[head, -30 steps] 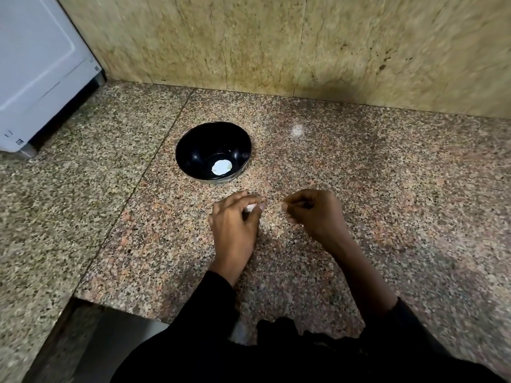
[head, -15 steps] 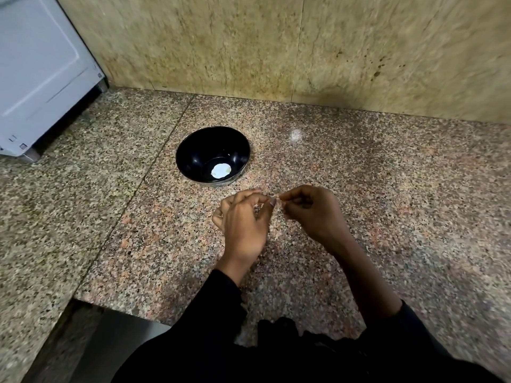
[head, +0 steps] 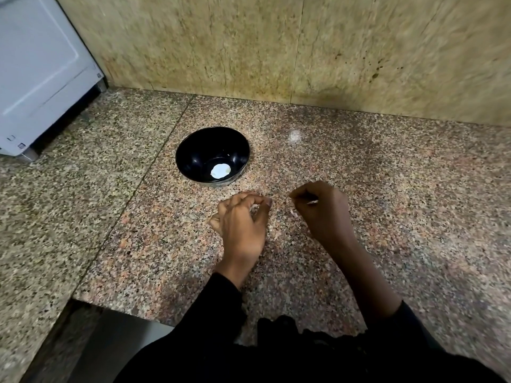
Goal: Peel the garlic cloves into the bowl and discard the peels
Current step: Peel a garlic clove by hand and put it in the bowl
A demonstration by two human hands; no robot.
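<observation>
Garlic is barely visible at this moment: a pale sliver shows between the curled fingers of the left hand [head: 240,217], which seems to pinch a small clove [head: 253,208] just above the speckled granite tabletop [head: 387,189], though too little shows to tell its long axis. The right hand [head: 322,208], apart to the right, pinches a thin whitish strip of peel [head: 312,202], and another scrap of peel [head: 293,214] lies on the stone between the hands. The round black bowl [head: 193,150] holding one peeled white clove [head: 220,171] stands ahead and slightly left of the left hand, the nearer hand, so a drop would probably go forward-left.
</observation>
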